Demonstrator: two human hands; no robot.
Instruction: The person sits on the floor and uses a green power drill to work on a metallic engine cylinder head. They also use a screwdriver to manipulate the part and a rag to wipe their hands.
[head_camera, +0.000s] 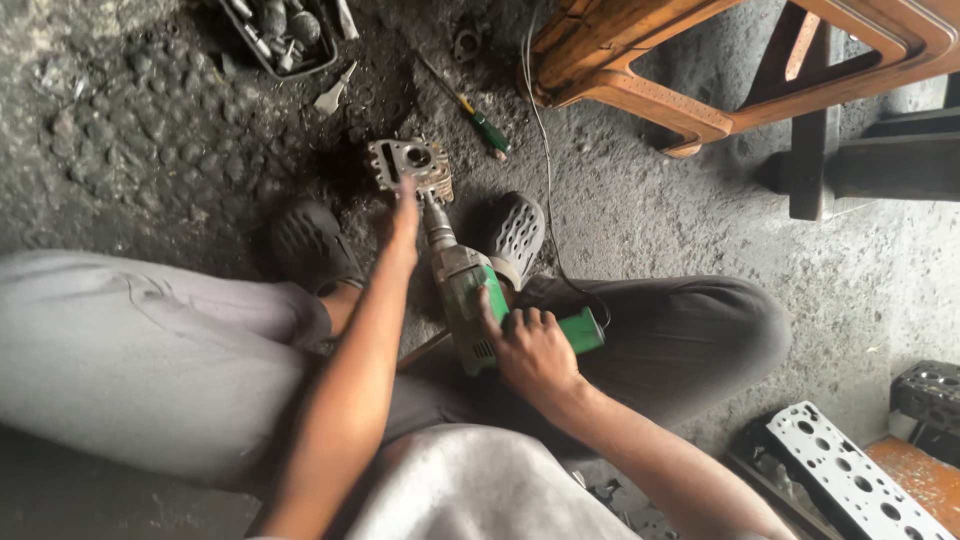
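Note:
A grey metal engine part (408, 165) with round holes and cooling fins lies on the dirty concrete floor between my two shoes. My left hand (404, 222) reaches down and presses on its near edge. A green electric drill (470, 300) points its bit at the part. My right hand (535, 352) grips the drill's green handle. The drill's thin cable (548, 180) runs away past my right shoe (516, 236).
A wooden chair frame (700, 70) stands at the upper right. A green-handled screwdriver (480, 120) lies near it. A black tray of small parts (280, 35) sits at the top left. Perforated metal plates (850, 470) lie at the lower right.

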